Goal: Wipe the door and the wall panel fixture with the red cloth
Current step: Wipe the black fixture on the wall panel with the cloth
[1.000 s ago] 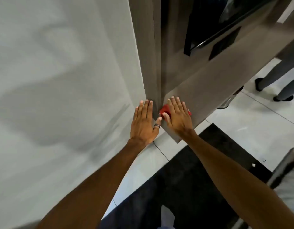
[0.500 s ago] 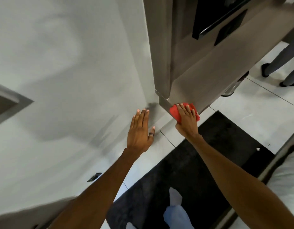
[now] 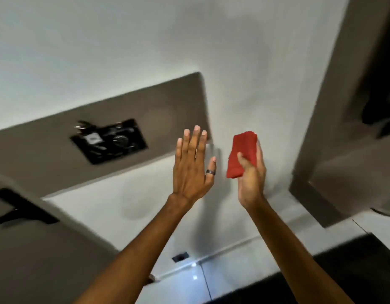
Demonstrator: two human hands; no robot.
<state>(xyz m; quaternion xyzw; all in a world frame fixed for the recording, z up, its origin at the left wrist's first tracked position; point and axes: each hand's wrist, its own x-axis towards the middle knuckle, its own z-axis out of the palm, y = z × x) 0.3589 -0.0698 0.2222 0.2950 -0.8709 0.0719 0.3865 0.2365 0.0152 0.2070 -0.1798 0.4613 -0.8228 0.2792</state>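
Note:
A folded red cloth (image 3: 241, 153) is gripped in my right hand (image 3: 251, 174), held up in the air in front of the white wall, off any surface. My left hand (image 3: 193, 165), a ring on its thumb, is raised with fingers spread and holds nothing; it overlaps the right end of the grey-brown wall panel (image 3: 128, 119). A black recessed fixture (image 3: 109, 141) with small items inside sits in that panel, left of my left hand. The brown door (image 3: 343, 128) stands at the right edge, right of the cloth.
A black bracket (image 3: 21, 207) sticks out at the lower left. A small dark socket (image 3: 180, 256) sits low on the wall by the white tiled floor (image 3: 185, 284). A black mat (image 3: 352, 270) lies at the lower right.
The view swung left and up from the door's bottom corner to the wall panel. My right hand lifted the cloth off the door; my left hand came off the wall and rose.

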